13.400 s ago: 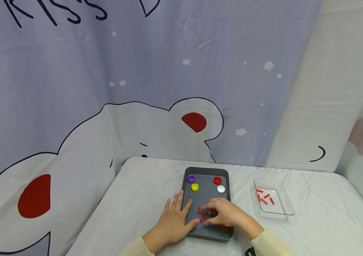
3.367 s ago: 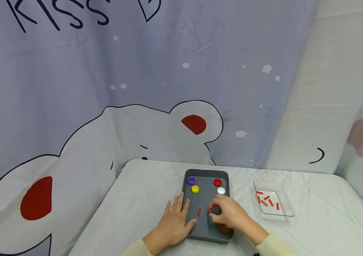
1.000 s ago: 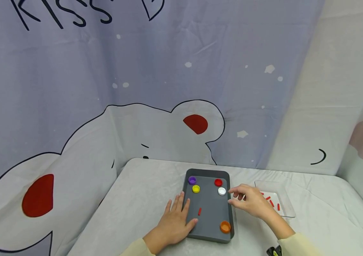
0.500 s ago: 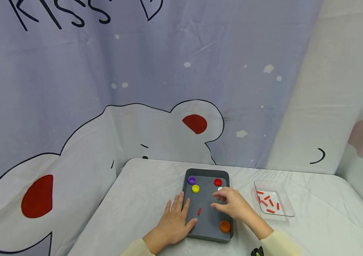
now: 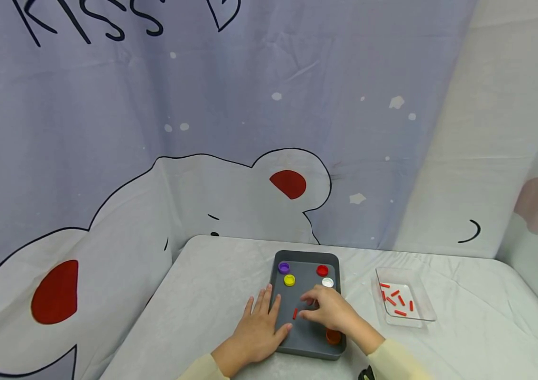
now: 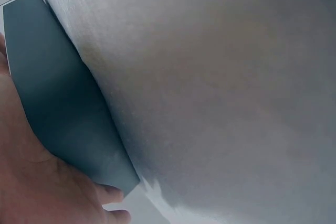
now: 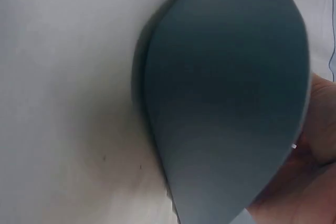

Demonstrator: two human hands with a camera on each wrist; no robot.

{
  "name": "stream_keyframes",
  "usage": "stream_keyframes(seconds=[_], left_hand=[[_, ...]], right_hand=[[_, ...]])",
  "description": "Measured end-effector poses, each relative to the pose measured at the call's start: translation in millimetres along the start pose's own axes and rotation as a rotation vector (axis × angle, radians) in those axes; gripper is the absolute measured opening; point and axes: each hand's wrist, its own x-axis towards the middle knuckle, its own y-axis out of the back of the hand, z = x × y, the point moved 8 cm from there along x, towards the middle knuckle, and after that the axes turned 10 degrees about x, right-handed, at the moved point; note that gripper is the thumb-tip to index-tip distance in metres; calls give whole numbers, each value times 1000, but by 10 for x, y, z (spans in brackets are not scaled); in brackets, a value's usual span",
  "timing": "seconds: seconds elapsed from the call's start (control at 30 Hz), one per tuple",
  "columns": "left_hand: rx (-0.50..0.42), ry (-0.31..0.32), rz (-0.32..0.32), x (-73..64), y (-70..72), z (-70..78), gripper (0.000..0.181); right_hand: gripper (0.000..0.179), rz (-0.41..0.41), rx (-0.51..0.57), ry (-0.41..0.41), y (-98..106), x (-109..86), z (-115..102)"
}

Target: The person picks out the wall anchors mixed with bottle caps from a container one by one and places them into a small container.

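My left hand (image 5: 258,331) lies with spread, straight fingers on the left rim of a dark grey tray (image 5: 303,343). Over the middle of that tray is my right hand (image 5: 333,311), thumb and index finger apart, with nothing between them. Just left of those fingertips a single small red stick (image 5: 295,313) lies on the tray floor. To the right stands a clear plastic box (image 5: 423,303) with several more red sticks (image 5: 400,313) in it. The wrist views show mostly the tray's outer wall (image 6: 63,87) and part of each hand.
Toward the tray's far end sit a purple cap (image 5: 284,268), a yellow cap (image 5: 289,280), a red cap (image 5: 322,271) and a white cap (image 5: 327,282). An orange cap (image 5: 333,336) is at the near right corner, partly behind my right hand. A white cloth (image 5: 221,274) covers the table.
Red sticks have gone from the tray into the clear box, leaving one on the tray. My right hand has come back left from beside the box. My left hand stays put.
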Motion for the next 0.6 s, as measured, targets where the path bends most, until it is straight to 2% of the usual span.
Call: stream_keyframes(seconds=[0.3,0.6], left_hand=[[17,2,-34,-17,-25,-20,79],[22,-14,18,-6,-6,-4,79]], right_hand=[[40,-63,-18,-56,-184,60,12],[43,-61,-91,-77,-293,103,56]])
